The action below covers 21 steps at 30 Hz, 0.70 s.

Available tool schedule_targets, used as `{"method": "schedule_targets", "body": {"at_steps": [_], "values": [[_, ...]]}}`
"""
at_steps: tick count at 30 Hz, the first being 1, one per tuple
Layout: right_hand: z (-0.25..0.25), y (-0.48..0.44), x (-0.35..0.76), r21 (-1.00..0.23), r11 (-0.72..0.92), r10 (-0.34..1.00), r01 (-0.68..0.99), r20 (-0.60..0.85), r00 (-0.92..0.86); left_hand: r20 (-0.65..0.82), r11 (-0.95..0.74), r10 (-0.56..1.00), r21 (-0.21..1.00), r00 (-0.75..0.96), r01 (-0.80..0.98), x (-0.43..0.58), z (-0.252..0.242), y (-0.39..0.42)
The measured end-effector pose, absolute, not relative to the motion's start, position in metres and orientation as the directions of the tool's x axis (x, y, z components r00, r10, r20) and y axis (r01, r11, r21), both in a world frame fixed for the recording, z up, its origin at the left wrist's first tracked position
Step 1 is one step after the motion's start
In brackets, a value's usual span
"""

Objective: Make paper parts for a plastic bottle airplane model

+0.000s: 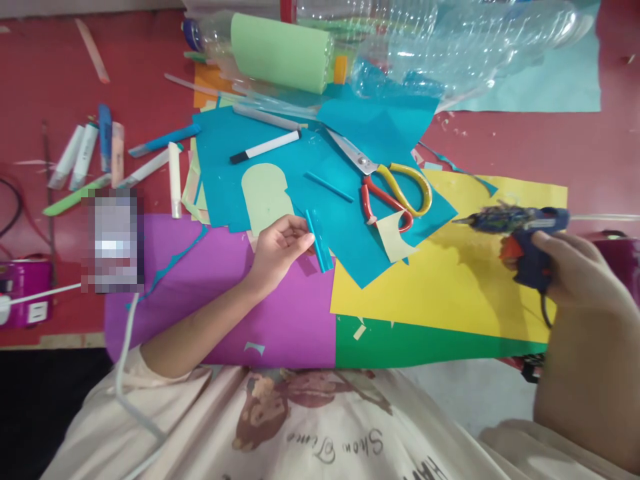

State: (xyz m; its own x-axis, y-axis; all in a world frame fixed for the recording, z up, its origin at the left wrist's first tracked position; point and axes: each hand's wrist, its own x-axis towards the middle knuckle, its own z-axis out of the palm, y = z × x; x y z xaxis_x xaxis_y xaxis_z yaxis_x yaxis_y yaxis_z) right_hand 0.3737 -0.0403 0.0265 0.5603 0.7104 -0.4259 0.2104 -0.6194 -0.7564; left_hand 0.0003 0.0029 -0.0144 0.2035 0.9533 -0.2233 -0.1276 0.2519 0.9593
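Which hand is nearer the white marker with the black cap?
Left. The left hand, pinching a teal strip, sits just below the marker in view; the right hand, gripping the glue gun, is far off to its right.

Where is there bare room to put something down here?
The purple sheet below the left hand holding a blue strip lies mostly bare, as does the yellow sheet between the scissors and the glue gun. The blue sheets and bottles above are crowded.

Fingers (549, 245) partly hide the glue gun (520, 221) (right hand (583, 277)); a blurred patch (114, 240) masks something.
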Motion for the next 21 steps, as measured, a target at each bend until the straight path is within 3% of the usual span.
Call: {"method": "schedule_targets", "body": {"at_steps": [3, 5, 7, 9, 10, 12, 14, 16, 18, 21], "values": [[0.031, -0.032, 0.379, -0.711, -0.697, 0.559, 0.092, -0.459, 0.691, -0.228, 0.258, 0.952, 0.956, 0.203, -0.137, 0.001, -0.014, 0.003], [0.036, -0.028, 0.377, -0.622, -0.744, 0.577, 0.245, -0.413, 0.705, -0.230, 0.260, 0.952, 0.955, 0.200, -0.144, 0.002, -0.013, 0.003], [0.041, -0.025, 0.374, -0.449, -0.745, 0.649, 0.494, -0.314, 0.693, -0.238, 0.266, 0.952, 0.954, 0.194, -0.136, 0.002, -0.013, 0.004], [0.044, -0.023, 0.369, -0.310, -0.695, 0.707, 0.648, -0.134, 0.694, -0.243, 0.268, 0.951, 0.956, 0.192, -0.118, 0.002, -0.013, 0.004], [0.044, -0.023, 0.365, -0.304, -0.672, 0.716, 0.675, -0.036, 0.697, -0.245, 0.270, 0.949, 0.957, 0.197, -0.109, 0.001, -0.013, 0.004], [0.040, -0.026, 0.351, -0.422, -0.593, 0.720, 0.685, 0.102, 0.687, -0.247, 0.272, 0.947, 0.957, 0.207, -0.102, 0.001, -0.014, 0.004], [0.035, -0.029, 0.330, -0.583, -0.430, 0.807, 0.689, 0.094, 0.583, -0.250, 0.276, 0.946, 0.955, 0.207, -0.110, 0.001, -0.015, 0.004], [0.028, -0.030, 0.303, -0.666, -0.183, 0.937, 0.723, 0.104, 0.332, -0.254, 0.282, 0.947, 0.951, 0.197, -0.126, 0.001, -0.016, 0.004], [0.023, -0.029, 0.274, -0.701, 0.070, 0.985, 0.710, 0.162, 0.063, -0.253, 0.283, 0.948, 0.948, 0.191, -0.148, 0.001, -0.016, 0.004], [0.016, -0.021, 0.231, -0.813, 0.190, 0.978, 0.551, 0.111, -0.174, -0.251, 0.282, 0.950, 0.946, 0.188, -0.163, 0.001, -0.016, 0.005]]}}
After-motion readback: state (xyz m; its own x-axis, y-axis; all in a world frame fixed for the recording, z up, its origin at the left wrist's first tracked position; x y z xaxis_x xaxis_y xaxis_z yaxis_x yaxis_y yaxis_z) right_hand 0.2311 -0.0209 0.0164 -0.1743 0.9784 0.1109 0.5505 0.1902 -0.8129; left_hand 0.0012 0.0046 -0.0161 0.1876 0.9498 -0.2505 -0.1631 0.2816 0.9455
